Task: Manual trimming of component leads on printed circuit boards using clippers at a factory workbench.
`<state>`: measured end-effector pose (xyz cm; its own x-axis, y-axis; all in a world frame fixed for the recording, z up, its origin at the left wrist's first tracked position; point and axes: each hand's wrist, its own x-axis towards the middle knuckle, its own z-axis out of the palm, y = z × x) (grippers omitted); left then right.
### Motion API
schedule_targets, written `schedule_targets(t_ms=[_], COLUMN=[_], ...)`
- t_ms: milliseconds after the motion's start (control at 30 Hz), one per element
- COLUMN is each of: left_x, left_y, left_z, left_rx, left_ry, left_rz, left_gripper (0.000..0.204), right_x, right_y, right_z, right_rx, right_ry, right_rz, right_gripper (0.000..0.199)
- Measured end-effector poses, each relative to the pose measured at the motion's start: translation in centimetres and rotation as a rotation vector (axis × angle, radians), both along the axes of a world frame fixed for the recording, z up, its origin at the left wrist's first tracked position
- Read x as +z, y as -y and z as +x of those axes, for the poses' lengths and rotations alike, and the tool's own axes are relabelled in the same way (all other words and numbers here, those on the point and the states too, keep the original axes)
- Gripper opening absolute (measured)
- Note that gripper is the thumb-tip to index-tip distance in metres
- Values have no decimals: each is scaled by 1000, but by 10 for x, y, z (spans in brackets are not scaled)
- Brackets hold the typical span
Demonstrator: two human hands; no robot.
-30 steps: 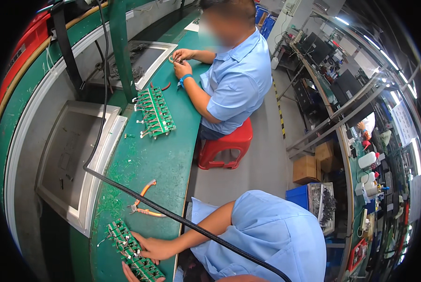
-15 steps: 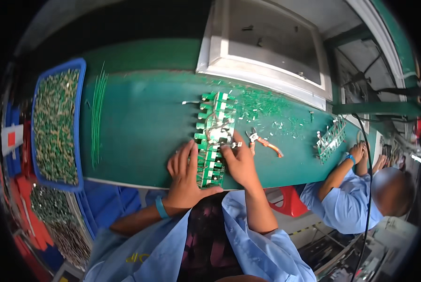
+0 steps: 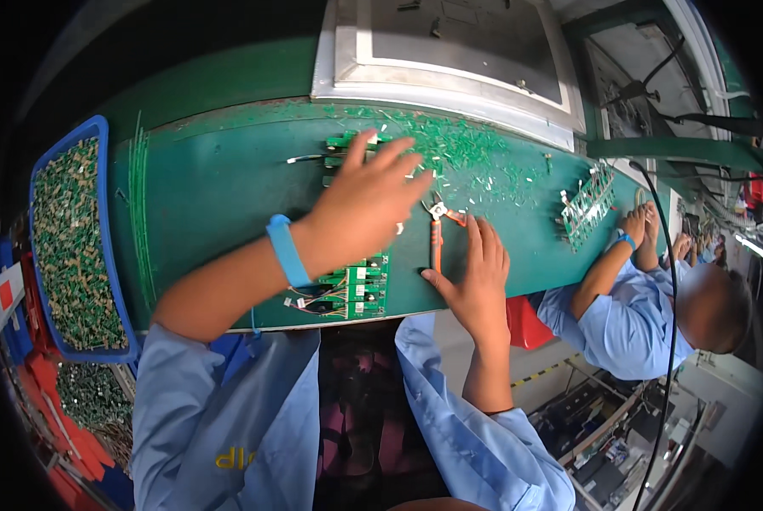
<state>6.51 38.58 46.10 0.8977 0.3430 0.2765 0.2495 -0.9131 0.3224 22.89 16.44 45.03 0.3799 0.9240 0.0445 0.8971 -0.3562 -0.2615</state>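
Observation:
A long green circuit board panel [image 3: 361, 289] with white connectors and thin wires lies on the green worktop [image 3: 228, 204] in front of me. Above its middle hovers my left hand [image 3: 364, 200], fingers spread, hiding much of the panel; whether it touches is hard to tell. To the right of the panel lie cutting pliers [image 3: 437, 240] with orange handles, their jaws pointing away. My right hand [image 3: 480, 277] is at these handles, thumb beside the near handle end and fingers stretched by the other, not closed round them.
Green offcuts [image 3: 458, 149] litter the far worktop below a white-framed panel [image 3: 449, 72]. Thin green strips [image 3: 140, 213] and a blue tray [image 3: 104, 230] of small pieces are at left. At right, another board assembly [image 3: 587, 209] sits near a co-worker [image 3: 611, 298]; a black cable [image 3: 673, 281] hangs down.
My left hand has moved from the panel's near left edge to above its middle. My right hand has left the panel for the pliers. The view has shifted, and loose wires now show near the panel's lower left.

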Motion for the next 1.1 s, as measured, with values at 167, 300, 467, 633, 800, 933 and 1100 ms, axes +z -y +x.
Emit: schedule_targets(t_ms=[167, 300, 467, 633, 800, 933, 1100], left_x=[-7, -14, 5, 14, 10, 7, 6], left_y=[-18, -12, -7, -3, 0, 4, 4], left_z=[-13, -21, -28, -56, -83, -95, -103], left_rx=[-42, -41, -60, -74, -89, -77, -28], left_ry=[57, 149, 350, 479, 446, 390, 348], left_rz=[-250, -309, -648, -632, -568, -583, -583], left_gripper=[37, 34, 36, 35, 29, 25, 22], right_x=[-4, -4, 12, 26, 13, -14, -19], right_y=[9, -2, 3, 38, 60, 39, 33], right_z=[6, 15, 32, 86, 83, 61, 58], right_rx=[-8, 49, 110, -379, -431, -209, -224], right_ry=[-63, -78, -155, -56, -168, -188, -161], right_rz=[-10, -61, -69, 269, 162, 136, 187], right_gripper=[107, 109, 108, 78, 63, 58, 51])
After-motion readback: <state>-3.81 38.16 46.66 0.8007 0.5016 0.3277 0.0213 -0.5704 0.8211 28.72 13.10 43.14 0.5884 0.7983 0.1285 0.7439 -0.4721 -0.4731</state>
